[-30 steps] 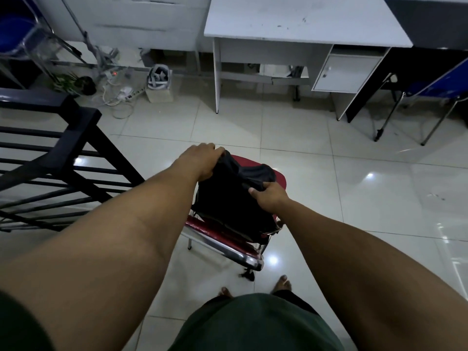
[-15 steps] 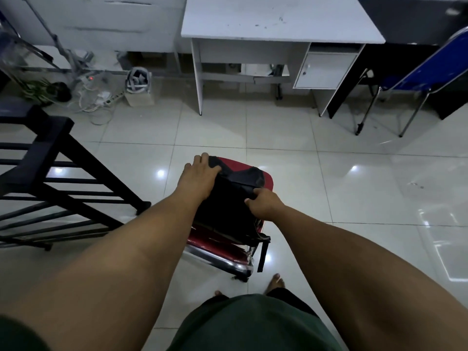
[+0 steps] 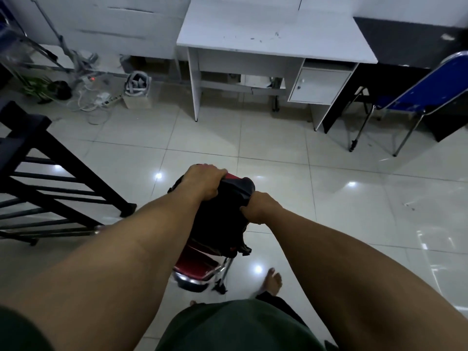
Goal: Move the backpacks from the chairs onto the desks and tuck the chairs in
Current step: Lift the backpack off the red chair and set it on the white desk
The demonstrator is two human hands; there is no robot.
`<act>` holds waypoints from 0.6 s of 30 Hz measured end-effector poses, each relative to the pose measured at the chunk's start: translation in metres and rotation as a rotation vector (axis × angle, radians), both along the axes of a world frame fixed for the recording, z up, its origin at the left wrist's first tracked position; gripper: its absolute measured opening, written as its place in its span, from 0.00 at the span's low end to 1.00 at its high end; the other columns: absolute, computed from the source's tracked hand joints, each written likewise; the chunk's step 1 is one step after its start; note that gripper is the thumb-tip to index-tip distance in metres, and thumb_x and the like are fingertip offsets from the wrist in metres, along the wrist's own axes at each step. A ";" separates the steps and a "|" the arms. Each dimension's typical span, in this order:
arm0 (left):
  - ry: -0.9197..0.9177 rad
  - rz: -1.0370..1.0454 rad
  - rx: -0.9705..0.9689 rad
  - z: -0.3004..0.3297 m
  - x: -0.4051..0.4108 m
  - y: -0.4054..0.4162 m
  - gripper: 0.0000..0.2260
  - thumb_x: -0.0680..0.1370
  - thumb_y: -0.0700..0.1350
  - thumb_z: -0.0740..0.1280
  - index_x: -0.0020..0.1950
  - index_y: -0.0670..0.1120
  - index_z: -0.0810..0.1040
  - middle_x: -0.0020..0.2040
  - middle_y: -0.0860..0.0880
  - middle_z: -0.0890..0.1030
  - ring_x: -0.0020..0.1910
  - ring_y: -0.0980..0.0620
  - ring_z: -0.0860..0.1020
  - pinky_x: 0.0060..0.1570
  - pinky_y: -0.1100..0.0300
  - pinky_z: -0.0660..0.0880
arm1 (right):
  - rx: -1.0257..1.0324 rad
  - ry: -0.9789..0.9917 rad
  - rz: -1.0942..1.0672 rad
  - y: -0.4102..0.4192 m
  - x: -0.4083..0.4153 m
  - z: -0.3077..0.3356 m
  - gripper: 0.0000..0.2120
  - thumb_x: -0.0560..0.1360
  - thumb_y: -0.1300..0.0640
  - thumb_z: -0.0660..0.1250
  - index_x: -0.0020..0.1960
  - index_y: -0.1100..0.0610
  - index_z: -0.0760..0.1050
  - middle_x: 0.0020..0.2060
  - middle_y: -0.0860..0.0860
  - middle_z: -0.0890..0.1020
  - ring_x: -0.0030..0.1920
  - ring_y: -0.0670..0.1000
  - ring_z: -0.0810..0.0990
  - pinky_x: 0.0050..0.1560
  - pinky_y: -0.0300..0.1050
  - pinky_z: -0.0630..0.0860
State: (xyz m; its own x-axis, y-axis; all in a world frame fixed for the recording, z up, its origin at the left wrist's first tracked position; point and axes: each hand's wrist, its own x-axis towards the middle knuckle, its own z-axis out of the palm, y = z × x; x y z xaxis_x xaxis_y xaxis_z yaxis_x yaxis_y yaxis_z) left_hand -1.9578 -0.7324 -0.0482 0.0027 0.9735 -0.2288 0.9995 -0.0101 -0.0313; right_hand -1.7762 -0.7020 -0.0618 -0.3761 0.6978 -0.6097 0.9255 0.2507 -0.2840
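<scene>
A black backpack (image 3: 217,224) rests on a red chair (image 3: 195,268) with chrome legs, right in front of me. My left hand (image 3: 202,182) grips the top of the backpack at its far left corner. My right hand (image 3: 258,207) grips its right upper edge. Most of the chair's seat is hidden under the bag and my arms. A white desk (image 3: 273,39) with a small cupboard stands ahead across the tiled floor. A blue folding chair (image 3: 428,89) stands to its right.
A black metal rack (image 3: 30,188) lies at the left. A power strip with cables (image 3: 101,101), a small bin (image 3: 138,89) and a plant (image 3: 38,86) sit on the floor at the far left. A black desk (image 3: 405,44) is at the right. My bare foot (image 3: 273,279) is beside the red chair.
Both hands have closed tighter on the backpack's top and bunched it up. The view has shifted, so the desk appears farther right and the blue chair more in sight.
</scene>
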 end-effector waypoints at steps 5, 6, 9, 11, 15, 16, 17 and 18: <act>0.007 0.040 0.050 0.008 0.048 0.045 0.12 0.69 0.41 0.63 0.52 0.50 0.71 0.46 0.49 0.78 0.45 0.45 0.77 0.37 0.55 0.66 | -0.040 0.030 0.021 0.049 0.050 0.001 0.09 0.76 0.54 0.62 0.38 0.55 0.70 0.33 0.51 0.76 0.35 0.52 0.78 0.35 0.41 0.72; 0.008 0.065 0.062 0.009 0.067 0.063 0.11 0.69 0.41 0.63 0.50 0.50 0.71 0.45 0.49 0.78 0.42 0.46 0.75 0.37 0.55 0.65 | -0.048 0.029 0.036 0.070 0.068 0.004 0.10 0.76 0.54 0.62 0.37 0.54 0.69 0.33 0.51 0.75 0.36 0.53 0.78 0.35 0.42 0.73; 0.004 0.113 0.100 0.012 0.078 0.076 0.11 0.69 0.41 0.62 0.50 0.50 0.71 0.43 0.49 0.77 0.38 0.46 0.71 0.35 0.55 0.64 | -0.083 0.087 0.064 0.090 0.080 0.008 0.07 0.75 0.55 0.62 0.41 0.57 0.73 0.38 0.55 0.79 0.43 0.58 0.82 0.46 0.48 0.80; -0.021 0.173 0.128 0.013 0.092 0.090 0.10 0.69 0.41 0.62 0.48 0.49 0.69 0.43 0.48 0.77 0.36 0.45 0.70 0.35 0.55 0.64 | -0.096 0.175 0.075 0.108 0.093 0.012 0.07 0.75 0.55 0.64 0.49 0.57 0.75 0.45 0.57 0.81 0.49 0.59 0.82 0.52 0.52 0.80; -0.123 0.343 0.174 0.024 0.116 0.117 0.08 0.68 0.42 0.62 0.44 0.48 0.66 0.41 0.46 0.77 0.35 0.44 0.70 0.36 0.55 0.65 | -0.140 0.348 -0.003 0.133 0.108 0.018 0.21 0.66 0.50 0.68 0.58 0.54 0.73 0.50 0.54 0.81 0.51 0.57 0.80 0.53 0.53 0.80; -0.146 0.388 0.187 0.027 0.123 0.126 0.09 0.67 0.42 0.62 0.44 0.48 0.66 0.40 0.46 0.75 0.35 0.44 0.69 0.36 0.55 0.65 | -0.146 0.390 -0.042 0.139 0.111 0.020 0.27 0.64 0.48 0.68 0.62 0.53 0.71 0.51 0.54 0.81 0.51 0.56 0.80 0.53 0.54 0.80; -0.175 0.435 0.202 0.030 0.131 0.133 0.09 0.67 0.42 0.63 0.44 0.48 0.66 0.39 0.47 0.74 0.35 0.45 0.69 0.36 0.55 0.65 | -0.142 0.430 -0.077 0.144 0.116 0.021 0.33 0.62 0.47 0.68 0.66 0.51 0.68 0.54 0.53 0.80 0.53 0.55 0.80 0.55 0.55 0.79; -0.210 0.486 0.221 0.033 0.140 0.142 0.09 0.67 0.42 0.63 0.45 0.48 0.67 0.39 0.48 0.72 0.35 0.45 0.69 0.36 0.55 0.66 | -0.125 0.461 -0.095 0.150 0.121 0.022 0.36 0.61 0.45 0.68 0.68 0.49 0.66 0.56 0.51 0.79 0.55 0.55 0.79 0.57 0.55 0.79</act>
State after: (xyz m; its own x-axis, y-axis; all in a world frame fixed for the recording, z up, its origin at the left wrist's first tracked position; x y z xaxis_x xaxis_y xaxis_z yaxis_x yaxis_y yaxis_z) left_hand -1.8181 -0.5901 -0.0154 -0.4339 0.8988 -0.0630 0.8724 0.4366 0.2196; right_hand -1.6556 -0.5521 -0.0395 -0.5653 0.6739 -0.4756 0.7130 0.1093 -0.6926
